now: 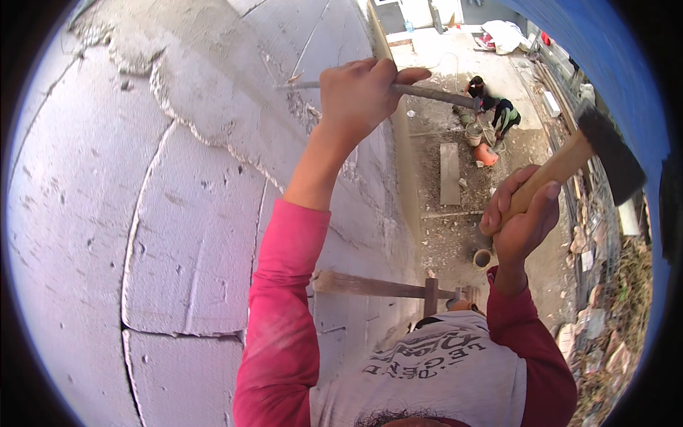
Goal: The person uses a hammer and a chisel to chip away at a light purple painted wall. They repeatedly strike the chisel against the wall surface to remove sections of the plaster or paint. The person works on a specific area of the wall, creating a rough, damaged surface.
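Observation:
My left hand (pixel 359 96) is wrapped round a chisel (pixel 441 96), a long thin metal rod. Its tip meets the wall of pale grey blocks (pixel 192 242) beside a strip of rough mortar (pixel 128 43); its butt end points right, out over the yard. Farther right, my right hand (pixel 523 220) grips a hammer (pixel 551 178) by its wooden handle. The dark, blocky hammer head is raised to the upper right, apart from the chisel. Cracks and open joints run between the blocks.
A wooden beam (pixel 377 286) juts from the wall below my arms. In the yard far below, two people (pixel 498 110) bend near buckets and an orange-red container (pixel 486 154). A board (pixel 449 174) and a bucket (pixel 482 257) lie closer. Rubble (pixel 597 334) lines the right side.

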`<action>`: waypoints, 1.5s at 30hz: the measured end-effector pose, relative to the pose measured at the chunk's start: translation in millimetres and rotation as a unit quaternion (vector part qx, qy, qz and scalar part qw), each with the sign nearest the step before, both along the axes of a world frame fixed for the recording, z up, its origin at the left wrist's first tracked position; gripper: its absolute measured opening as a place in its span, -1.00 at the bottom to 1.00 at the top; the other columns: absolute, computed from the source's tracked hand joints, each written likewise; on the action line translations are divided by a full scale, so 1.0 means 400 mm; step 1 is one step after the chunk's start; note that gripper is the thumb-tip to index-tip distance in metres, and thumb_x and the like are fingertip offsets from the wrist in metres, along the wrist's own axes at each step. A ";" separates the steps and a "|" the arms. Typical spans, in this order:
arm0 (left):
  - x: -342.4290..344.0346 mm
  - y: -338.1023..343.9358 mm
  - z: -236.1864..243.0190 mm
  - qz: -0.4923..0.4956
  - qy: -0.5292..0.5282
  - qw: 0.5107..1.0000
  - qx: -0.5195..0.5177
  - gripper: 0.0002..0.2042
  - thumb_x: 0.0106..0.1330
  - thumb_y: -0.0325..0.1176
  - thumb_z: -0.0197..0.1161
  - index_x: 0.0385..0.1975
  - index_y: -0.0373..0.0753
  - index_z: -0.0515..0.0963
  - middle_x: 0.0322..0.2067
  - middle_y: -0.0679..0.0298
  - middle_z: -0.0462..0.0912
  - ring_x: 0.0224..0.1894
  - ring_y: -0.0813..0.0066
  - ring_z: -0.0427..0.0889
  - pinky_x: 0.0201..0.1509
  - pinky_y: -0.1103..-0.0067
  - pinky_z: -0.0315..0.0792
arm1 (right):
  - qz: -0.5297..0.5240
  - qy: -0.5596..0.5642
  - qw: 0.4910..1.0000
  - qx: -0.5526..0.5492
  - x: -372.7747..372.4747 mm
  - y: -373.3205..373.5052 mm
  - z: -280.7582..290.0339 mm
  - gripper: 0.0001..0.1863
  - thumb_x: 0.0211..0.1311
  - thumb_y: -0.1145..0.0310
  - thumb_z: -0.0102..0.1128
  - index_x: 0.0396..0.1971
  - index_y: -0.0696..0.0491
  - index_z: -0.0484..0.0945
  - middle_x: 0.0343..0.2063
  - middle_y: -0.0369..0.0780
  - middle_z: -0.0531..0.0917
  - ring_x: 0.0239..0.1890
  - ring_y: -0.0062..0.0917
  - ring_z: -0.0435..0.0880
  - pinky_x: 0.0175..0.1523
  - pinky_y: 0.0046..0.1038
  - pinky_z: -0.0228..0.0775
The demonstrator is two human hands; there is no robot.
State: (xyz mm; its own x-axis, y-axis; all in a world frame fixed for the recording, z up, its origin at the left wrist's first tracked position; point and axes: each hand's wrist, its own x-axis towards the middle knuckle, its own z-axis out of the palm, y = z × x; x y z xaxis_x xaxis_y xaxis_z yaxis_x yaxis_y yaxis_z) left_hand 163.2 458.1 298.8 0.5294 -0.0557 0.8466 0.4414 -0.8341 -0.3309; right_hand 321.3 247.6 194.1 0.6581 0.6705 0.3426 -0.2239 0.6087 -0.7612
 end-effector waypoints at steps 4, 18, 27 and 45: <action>0.001 -0.017 -0.001 0.017 0.015 1.000 0.010 -0.51 0.18 -0.20 0.49 -0.77 -0.13 0.26 -0.83 0.33 0.37 -0.79 0.29 0.37 -0.71 0.47 0.18 | 0.020 -0.010 1.000 -0.007 0.007 0.009 -0.011 -0.32 0.52 -0.29 -0.25 -0.19 0.14 0.40 -0.66 -0.27 0.38 -0.80 -0.65 0.29 -0.72 -0.57 0.18; -0.045 0.035 -0.033 0.020 0.024 0.998 -0.047 -0.55 0.35 -0.18 0.38 -0.75 -0.11 0.33 -0.81 0.25 0.39 -0.78 0.20 0.39 -0.72 0.37 0.17 | 0.026 -0.054 0.998 -0.012 -0.052 0.034 -0.004 -0.40 0.58 -0.17 -0.31 -0.37 0.11 0.37 -0.72 -0.32 0.37 -0.79 -0.69 0.31 -0.68 -0.61 0.14; -0.048 0.074 -0.056 0.026 0.009 0.998 -0.062 -0.52 0.36 -0.17 0.37 -0.76 -0.14 0.32 -0.84 0.25 0.34 -0.81 0.22 0.34 -0.72 0.37 0.13 | 0.003 -0.051 0.998 -0.031 -0.038 0.030 -0.015 -0.33 0.55 -0.25 -0.30 -0.38 0.11 0.39 -0.75 -0.30 0.37 -0.80 -0.66 0.32 -0.71 -0.59 0.15; -0.048 0.071 -0.045 0.041 -0.044 0.997 -0.057 -0.50 0.30 -0.31 0.44 -0.79 -0.18 0.26 -0.85 0.22 0.31 -0.83 0.20 0.27 -0.71 0.36 0.08 | -0.020 0.018 0.966 0.258 0.060 0.019 0.048 -0.42 0.58 -0.16 -0.28 -0.30 0.08 0.47 -0.64 -0.28 0.46 -0.69 -0.61 0.40 -0.65 -0.53 0.21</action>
State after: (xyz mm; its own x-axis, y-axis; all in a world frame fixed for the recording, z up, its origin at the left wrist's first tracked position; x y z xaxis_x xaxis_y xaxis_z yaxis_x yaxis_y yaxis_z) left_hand 144.1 486.5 280.9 0.4520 0.0837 0.8881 0.5320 -0.8245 -0.1931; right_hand 345.2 255.0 213.3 0.6982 0.3899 0.6003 -0.2129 0.9138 -0.3459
